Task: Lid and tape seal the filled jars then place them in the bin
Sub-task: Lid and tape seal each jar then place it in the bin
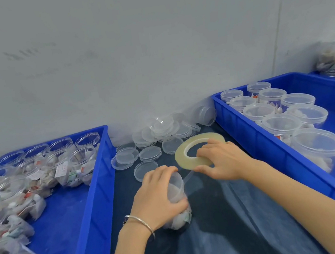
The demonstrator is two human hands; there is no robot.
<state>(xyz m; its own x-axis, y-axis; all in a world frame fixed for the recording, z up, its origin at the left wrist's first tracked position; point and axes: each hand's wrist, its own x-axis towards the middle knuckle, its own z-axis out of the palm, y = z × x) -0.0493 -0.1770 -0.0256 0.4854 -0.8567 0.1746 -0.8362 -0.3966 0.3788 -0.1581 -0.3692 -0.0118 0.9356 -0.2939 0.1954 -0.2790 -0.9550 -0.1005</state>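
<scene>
Left hand (156, 195) gripped lidded jar (177, 198); right hand (220, 160) held tape roll (200, 149) just beside it. Slack strip risked wrinkling.

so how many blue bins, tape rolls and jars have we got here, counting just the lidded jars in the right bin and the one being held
blue bins: 3 (left bin, right bin, third bin partly in view at far right)
tape roll: 1
jar held by the left hand: 1
lidded jars in the right bin: 9
total: 14
</scene>
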